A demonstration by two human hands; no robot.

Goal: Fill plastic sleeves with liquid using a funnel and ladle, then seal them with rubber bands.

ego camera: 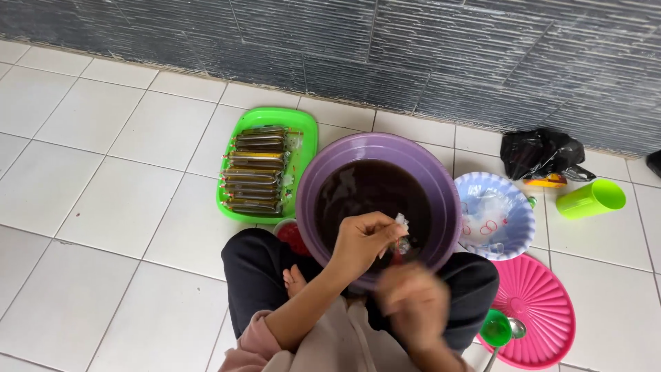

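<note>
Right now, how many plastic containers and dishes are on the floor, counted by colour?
Green: 3 (tray, cup, funnel)
Purple: 1 (basin)
Pink: 1 (round lid)
Blue and white: 1 (bowl)
Total: 6

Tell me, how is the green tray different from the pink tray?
The green tray is rectangular; the pink tray is round and ribbed. The green tray holds a row of long, thin filled packets; the pink tray carries only a green funnel and a spoon at its edge. The green tray lies left of the purple basin, the pink one right. Both rest on the white tiled floor.
</note>
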